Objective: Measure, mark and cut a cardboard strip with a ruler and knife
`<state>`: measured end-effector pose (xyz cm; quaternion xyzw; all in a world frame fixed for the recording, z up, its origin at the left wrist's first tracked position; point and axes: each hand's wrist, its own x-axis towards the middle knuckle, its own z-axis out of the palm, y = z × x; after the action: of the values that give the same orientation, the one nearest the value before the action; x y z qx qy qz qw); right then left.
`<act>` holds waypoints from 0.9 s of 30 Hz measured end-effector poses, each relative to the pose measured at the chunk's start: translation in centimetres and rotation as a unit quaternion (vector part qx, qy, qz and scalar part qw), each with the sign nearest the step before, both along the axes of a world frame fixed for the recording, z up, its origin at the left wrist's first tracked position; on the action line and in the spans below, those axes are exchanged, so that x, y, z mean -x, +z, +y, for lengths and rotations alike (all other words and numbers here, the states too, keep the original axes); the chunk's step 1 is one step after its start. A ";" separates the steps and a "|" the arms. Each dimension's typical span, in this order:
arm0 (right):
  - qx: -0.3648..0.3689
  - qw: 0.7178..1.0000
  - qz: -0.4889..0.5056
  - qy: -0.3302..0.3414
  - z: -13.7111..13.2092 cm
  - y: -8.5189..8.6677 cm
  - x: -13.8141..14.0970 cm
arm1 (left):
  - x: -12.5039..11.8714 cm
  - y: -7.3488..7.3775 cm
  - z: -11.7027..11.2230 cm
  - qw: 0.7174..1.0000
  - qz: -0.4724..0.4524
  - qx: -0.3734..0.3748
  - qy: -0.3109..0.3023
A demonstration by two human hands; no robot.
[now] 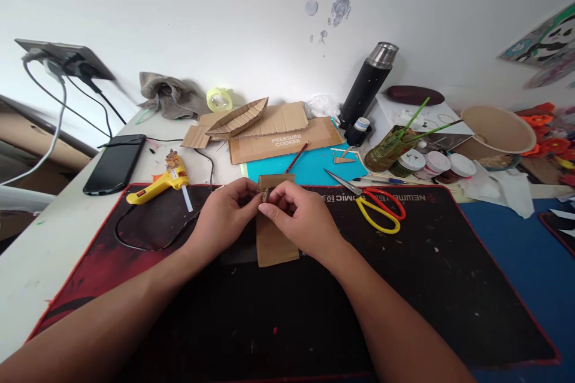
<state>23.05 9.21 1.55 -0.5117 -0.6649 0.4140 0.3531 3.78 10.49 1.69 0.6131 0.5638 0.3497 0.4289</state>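
Both hands meet over a flat strip of brown cardboard (277, 245) lying on the black mat. Between the fingertips is a small cardboard piece (266, 194), its cut edge turned up. My left hand (229, 212) is closed, thumb and fingers pinching that piece from the left. My right hand (305, 215) pinches it from the right with thumb and forefinger. Fingers hide most of the small piece and the strip's middle. A yellow hot glue gun (162, 184) lies left of my left hand. Scissors (372, 200) with red and yellow handles lie open to the right.
Behind the hands lie cardboard sheets (260, 146), a cardboard boat shape (240, 118) and a pencil (297, 157) on blue paper. A black flask (368, 87), paint jars (435, 164) and a phone (114, 164) stand or lie around. The glue gun's cord (135, 245) loops over the mat (287, 323).
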 end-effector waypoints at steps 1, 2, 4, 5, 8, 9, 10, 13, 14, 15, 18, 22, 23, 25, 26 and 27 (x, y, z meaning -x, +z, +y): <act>-0.004 1.000 0.004 -0.008 0.1 0.0 -0.1 | 0.1 -0.1 0.1 1.000 -0.005 0.000 0.004; -0.010 1.000 0.007 -0.019 0.1 0.0 -0.2 | 0.2 -0.1 0.2 1.000 -0.010 0.000 0.007; -0.017 0.999 0.008 -0.042 0.4 0.0 -0.5 | 0.3 -0.1 0.3 1.000 -0.025 0.001 0.010; -0.015 0.999 0.009 -0.050 0.5 -0.1 -0.7 | 0.3 0.0 0.3 0.999 -0.033 0.002 0.008; 0.009 0.998 0.018 -0.056 0.8 -0.3 -1.0 | 0.3 0.2 0.2 0.999 -0.051 0.008 -0.004; 0.017 0.998 0.022 -0.055 0.8 -0.3 -1.1 | 0.3 0.2 0.2 0.998 -0.055 0.009 -0.006; 0.021 0.998 0.025 -0.053 0.9 -0.3 -1.1 | 0.3 0.3 0.2 0.998 -0.057 0.008 -0.007; 0.013 0.999 0.019 -0.042 0.9 -0.3 -1.1 | 0.3 0.5 0.0 0.998 -0.055 0.000 -0.007; 0.005 0.999 0.013 -0.039 0.9 -0.2 -1.0 | 0.3 0.6 0.0 0.999 -0.052 -0.003 -0.008; -0.004 0.999 0.005 -0.036 0.8 -0.2 -0.9 | 0.3 0.7 -0.1 0.999 -0.048 -0.005 -0.009; -0.032 0.999 -0.025 -0.029 0.6 0.0 -0.8 | 0.3 0.9 -0.2 0.999 -0.032 -0.006 -0.016; -0.060 0.996 -0.069 -0.022 0.3 0.1 -0.7 | 0.2 1.1 -0.1 0.999 -0.025 0.002 -0.021; -0.065 0.995 -0.078 -0.020 0.3 0.1 -0.7 | 0.2 1.0 0.0 0.999 -0.027 0.005 -0.021; -0.069 0.993 -0.089 -0.017 0.3 0.1 -0.7 | 0.2 0.9 0.1 0.999 -0.034 0.013 -0.020; -0.070 0.993 -0.093 -0.015 0.3 0.1 -0.6 | 0.2 0.9 0.1 0.999 -0.038 0.018 -0.019; -0.070 0.993 -0.095 -0.014 0.3 0.0 -0.6 | 0.1 0.8 0.1 0.999 -0.041 0.023 -0.017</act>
<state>23.67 9.47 1.55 -0.5316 -0.7159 0.3107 0.3291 3.64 10.60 2.50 0.5977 0.5432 0.3538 0.4717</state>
